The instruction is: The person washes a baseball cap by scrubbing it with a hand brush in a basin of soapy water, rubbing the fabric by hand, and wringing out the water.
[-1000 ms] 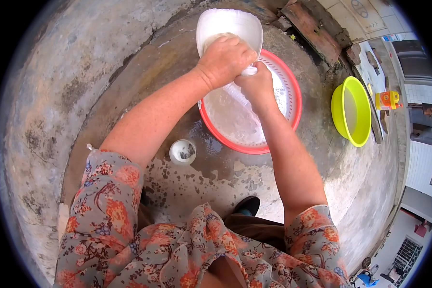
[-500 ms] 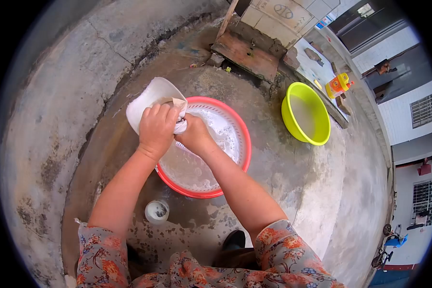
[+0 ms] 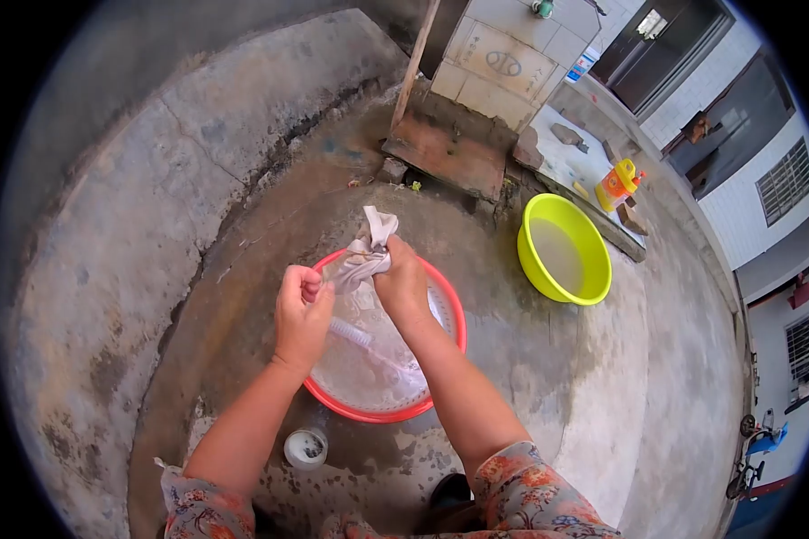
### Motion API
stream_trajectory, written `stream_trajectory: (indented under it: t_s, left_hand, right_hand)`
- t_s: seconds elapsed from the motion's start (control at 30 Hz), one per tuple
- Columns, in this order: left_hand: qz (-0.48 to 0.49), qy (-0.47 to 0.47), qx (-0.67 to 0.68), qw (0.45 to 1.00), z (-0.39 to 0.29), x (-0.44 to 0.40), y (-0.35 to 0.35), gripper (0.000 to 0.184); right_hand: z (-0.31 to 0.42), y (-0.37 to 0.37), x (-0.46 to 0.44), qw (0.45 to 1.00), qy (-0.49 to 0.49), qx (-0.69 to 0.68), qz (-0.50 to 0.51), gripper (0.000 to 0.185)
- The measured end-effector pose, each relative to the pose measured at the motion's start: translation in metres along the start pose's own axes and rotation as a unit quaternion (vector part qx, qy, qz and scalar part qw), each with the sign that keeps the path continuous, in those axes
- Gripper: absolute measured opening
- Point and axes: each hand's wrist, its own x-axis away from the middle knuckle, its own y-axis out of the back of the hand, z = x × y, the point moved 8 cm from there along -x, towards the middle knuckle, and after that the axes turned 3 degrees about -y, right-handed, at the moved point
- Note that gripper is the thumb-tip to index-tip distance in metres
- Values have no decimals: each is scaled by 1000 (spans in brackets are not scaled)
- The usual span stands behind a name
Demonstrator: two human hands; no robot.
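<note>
A wet whitish cloth (image 3: 361, 259) hangs bunched between my hands over the red-rimmed basin (image 3: 459, 328). My right hand (image 3: 402, 280) is wrapped round its gathered part, with a loose end sticking up above the fist. At the cloth's left edge, my left hand (image 3: 304, 314) has its fingers curled in a pinch, gripping that edge. Cloudy, sudsy water fills the basin, and a ribbed white object (image 3: 351, 332) lies in it below the cloth.
A small white cup (image 3: 306, 448) stands on the wet concrete near my feet. To the right are a yellow-green basin (image 3: 528, 260) with cloudy water and a yellow-and-orange container (image 3: 617, 186) on a low slab. A rusty board (image 3: 448, 154) lies at the tiled block's foot.
The bundled white cloth has been opened out and narrowed, and hangs over the basin. My left hand has come off its top to the left edge. The view has shifted.
</note>
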Motion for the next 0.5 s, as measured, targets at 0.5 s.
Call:
stream_trajectory:
  t_s: [0.5]
  left_hand:
    - [133, 65, 482, 864, 2, 4, -30, 43]
  right_hand:
    - [103, -1, 38, 935, 344, 68, 50, 22]
